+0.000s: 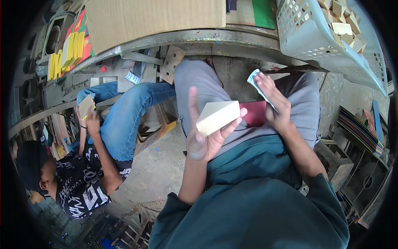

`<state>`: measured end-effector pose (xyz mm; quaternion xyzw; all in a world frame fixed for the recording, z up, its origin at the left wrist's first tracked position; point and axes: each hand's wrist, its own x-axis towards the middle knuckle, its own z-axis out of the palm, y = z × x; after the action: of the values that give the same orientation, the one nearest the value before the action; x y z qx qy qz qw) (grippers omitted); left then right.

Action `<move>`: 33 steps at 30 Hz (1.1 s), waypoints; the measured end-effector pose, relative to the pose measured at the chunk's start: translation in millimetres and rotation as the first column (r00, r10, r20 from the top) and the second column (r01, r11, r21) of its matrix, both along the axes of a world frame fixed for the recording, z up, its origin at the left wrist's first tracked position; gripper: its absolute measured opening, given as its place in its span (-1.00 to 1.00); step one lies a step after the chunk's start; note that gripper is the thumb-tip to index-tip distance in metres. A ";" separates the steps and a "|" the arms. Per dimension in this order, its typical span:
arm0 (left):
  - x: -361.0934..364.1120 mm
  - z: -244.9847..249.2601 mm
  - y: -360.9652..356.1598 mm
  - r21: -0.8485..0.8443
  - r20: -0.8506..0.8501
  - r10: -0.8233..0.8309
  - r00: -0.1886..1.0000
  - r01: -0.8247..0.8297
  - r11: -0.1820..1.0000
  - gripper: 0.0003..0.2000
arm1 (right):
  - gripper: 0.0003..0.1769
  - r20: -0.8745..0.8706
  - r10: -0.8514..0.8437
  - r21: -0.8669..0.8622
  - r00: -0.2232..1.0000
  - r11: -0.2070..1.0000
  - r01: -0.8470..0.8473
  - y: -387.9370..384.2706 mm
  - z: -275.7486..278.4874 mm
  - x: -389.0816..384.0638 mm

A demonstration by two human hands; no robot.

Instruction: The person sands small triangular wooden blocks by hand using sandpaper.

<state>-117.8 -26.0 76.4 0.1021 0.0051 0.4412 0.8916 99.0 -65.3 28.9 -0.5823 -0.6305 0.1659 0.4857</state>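
A pale wooden block with slanted faces rests in my left hand, held between the thumb side and the fingertips, above my lap. My right hand grips a folded sheet, whitish with bluish print, that sticks up past the fingers. Below and between the two hands a dark red piece lies on my lap; its far side is partly hidden by the block and fingers. The block and the sheet are apart.
A light-blue basket of wooden blocks stands at the upper right. Cardboard covers part of the bench ahead. To the left sits a co-worker holding a wooden piece. Yellow pieces stand at the upper left.
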 end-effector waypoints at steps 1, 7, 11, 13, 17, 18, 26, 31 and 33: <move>-2.5 -5.5 1.6 -0.014 -0.116 -0.035 0.993 0.034 0.999 -0.32 | -0.28 -0.002 0.040 0.020 0.999 0.999 -0.040 -1.7 1.2 -0.5; 14.8 -19.2 7.8 0.046 -0.513 0.047 0.857 -0.027 0.999 -0.54 | -0.30 -0.013 0.100 0.047 0.995 0.994 -0.100 -3.5 -1.4 -0.3; 20.4 -22.8 14.3 -0.233 -0.585 -0.113 0.803 -0.033 0.972 -0.45 | -0.30 -0.028 0.095 0.039 0.995 0.995 -0.093 -2.6 -1.8 -1.2; 16.7 -32.8 17.0 -0.207 -0.555 -0.122 0.823 0.006 0.978 -0.50 | -0.30 -0.042 0.098 0.027 0.994 0.995 -0.097 -3.2 0.6 -6.0; 26.5 -27.9 18.0 -0.207 -0.586 -0.130 0.800 0.007 0.978 -0.57 | -0.28 -0.064 0.129 0.016 0.990 0.992 -0.129 -2.5 9.5 -20.6; 25.6 -30.6 17.6 -0.213 -0.582 -0.130 0.803 0.004 0.977 -0.57 | -0.28 -0.061 0.133 0.010 0.989 0.991 -0.133 -3.0 12.1 -25.9; 18.6 -41.9 21.4 -0.303 -0.618 -0.128 0.776 -0.084 0.949 -0.52 | -0.16 0.073 0.315 -0.215 0.946 0.931 -0.294 10.8 31.1 -55.2; 15.6 -54.8 25.9 -0.379 -0.562 -0.123 0.818 -0.122 0.917 -0.61 | -0.31 0.196 0.194 -0.225 0.961 0.963 -0.149 29.5 10.0 -72.7; 8.7 -62.4 30.9 -0.360 -0.517 -0.157 0.841 -0.048 0.932 -0.63 | -0.33 0.201 0.172 -0.248 0.964 0.961 -0.120 27.4 8.4 -80.2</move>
<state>-109.1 4.9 14.1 0.0571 0.3323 0.3604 0.8697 18.8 -37.9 37.3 -0.6019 -0.6980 0.2087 0.3269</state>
